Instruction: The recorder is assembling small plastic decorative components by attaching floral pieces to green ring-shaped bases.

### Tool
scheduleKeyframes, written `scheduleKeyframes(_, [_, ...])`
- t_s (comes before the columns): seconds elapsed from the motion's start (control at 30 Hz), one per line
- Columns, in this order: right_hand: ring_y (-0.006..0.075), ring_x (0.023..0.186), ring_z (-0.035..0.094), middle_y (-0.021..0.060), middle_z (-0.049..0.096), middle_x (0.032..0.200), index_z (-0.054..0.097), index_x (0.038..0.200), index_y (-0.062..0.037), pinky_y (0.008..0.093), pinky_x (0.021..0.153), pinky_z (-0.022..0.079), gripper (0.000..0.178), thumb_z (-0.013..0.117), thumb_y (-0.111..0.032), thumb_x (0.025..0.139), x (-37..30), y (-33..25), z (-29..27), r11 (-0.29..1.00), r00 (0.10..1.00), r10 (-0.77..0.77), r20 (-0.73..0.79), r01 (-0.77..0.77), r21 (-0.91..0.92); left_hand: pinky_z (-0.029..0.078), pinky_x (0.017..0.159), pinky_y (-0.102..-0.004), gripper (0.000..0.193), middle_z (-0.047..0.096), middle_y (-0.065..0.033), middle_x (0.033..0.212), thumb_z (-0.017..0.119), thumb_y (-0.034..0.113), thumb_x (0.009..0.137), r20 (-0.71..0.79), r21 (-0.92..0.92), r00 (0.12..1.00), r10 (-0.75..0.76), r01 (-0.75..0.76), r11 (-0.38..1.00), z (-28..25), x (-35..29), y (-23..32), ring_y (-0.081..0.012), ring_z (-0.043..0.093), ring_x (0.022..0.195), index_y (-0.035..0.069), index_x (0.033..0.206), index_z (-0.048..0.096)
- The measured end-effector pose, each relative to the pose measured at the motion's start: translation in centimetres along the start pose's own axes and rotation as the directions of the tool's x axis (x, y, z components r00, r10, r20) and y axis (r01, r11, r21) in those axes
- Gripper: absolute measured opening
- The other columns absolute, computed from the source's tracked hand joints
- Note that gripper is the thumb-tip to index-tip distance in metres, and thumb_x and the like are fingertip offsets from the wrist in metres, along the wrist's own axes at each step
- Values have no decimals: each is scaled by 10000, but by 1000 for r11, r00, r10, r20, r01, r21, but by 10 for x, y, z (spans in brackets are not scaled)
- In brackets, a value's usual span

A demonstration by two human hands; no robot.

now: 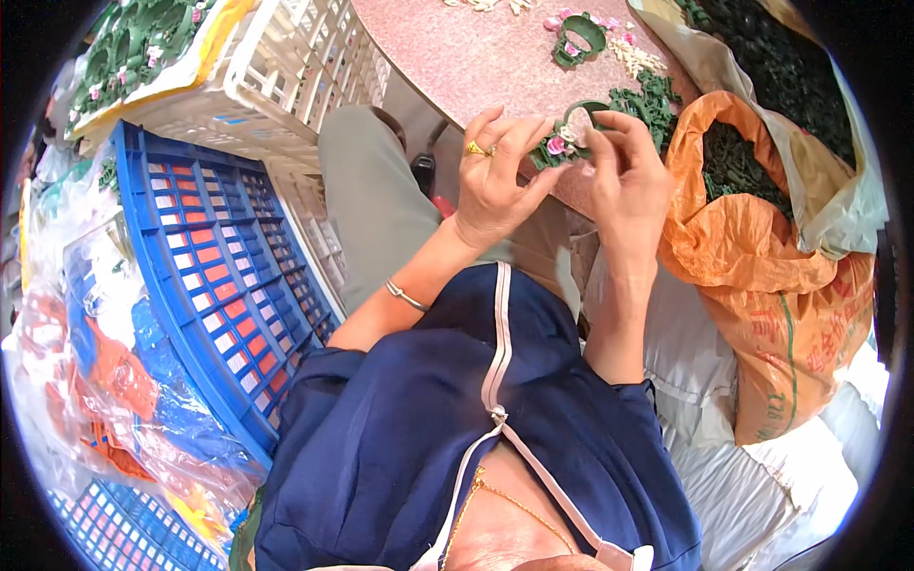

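Note:
Over the near edge of the round pink table [457,67], both hands are at a small green plastic ring with leaves and pink and white flowers [556,146]. My left hand [500,176], with a gold ring on a finger, pinches its left side between thumb and fingers. At its right side my right hand [630,181] has thumb and index finger closed by a pale flower. The fingers hide part of the piece. A similar green ring with pink flowers [578,43] rests farther back on the table.
Right of the hands lie a heap of green leaf pieces [645,103] and some cream sprigs [638,59]. An open orange sack [762,276] holds dark green pieces. White crates [295,67], a blue crate [214,257] and plastic bags [114,352] crowd the left.

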State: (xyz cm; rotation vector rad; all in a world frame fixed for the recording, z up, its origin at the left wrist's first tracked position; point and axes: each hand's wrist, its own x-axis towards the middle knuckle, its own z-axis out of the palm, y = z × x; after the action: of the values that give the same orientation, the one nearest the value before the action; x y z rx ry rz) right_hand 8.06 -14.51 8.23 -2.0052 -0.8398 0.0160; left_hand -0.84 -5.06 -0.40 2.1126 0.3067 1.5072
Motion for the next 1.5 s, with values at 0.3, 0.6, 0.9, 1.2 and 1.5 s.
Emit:
scheduleKeyframes(0.3, [221, 856, 580, 10, 626, 902, 715, 879, -131, 365, 798, 374, 156, 776, -127, 736, 13, 9, -15, 792, 848, -510, 145, 529, -304, 436, 1034, -446, 619, 737, -93, 1074, 844, 89, 673, 17, -113, 1000, -10, 11, 993, -3, 2, -1, -253, 669, 1020, 4, 1212, 553])
scheduleKeyframes(0.6, [200, 883, 583, -26, 624, 886, 688, 884, -158, 370, 826, 380, 247, 778, -180, 655, 18, 3, -28, 651, 717, -638, 281, 697, -301, 552, 882, -321, 644, 742, -108, 1043, 882, 73, 684, 109, -202, 990, 88, -64, 977, -16, 12, 0, -264, 692, 1020, 6, 1232, 551])
scheduleKeyframes(0.9, [229, 830, 596, 24, 597, 811, 629, 852, -111, 389, 820, 390, 108, 725, -114, 802, -1, 2, -12, 729, 828, -525, 197, 557, -399, 535, 935, -380, 600, 697, -107, 1071, 872, 55, 657, 117, -219, 988, 105, -78, 973, -13, 11, 3, -279, 665, 1042, 31, 1193, 604])
scheduleKeyframes(1.2, [217, 908, 589, -4, 638, 890, 679, 913, -140, 384, 888, 380, 301, 776, -118, 629, 14, 8, -24, 699, 750, -543, 377, 652, -292, 570, 898, -304, 620, 680, -156, 1131, 858, 15, 720, 175, -207, 984, 42, -5, 978, -18, 3, 2, -214, 699, 1044, -23, 1244, 527])
scheduleKeyframes(1.5, [212, 946, 647, 57, 705, 967, 722, 1065, -110, 342, 878, 411, 217, 715, -71, 852, 12, 35, -37, 868, 909, -416, 25, 405, -286, 447, 916, -432, 525, 688, -99, 930, 859, 214, 693, 150, -15, 982, -113, 117, 993, -15, 1, -9, -304, 615, 981, 40, 1124, 615])
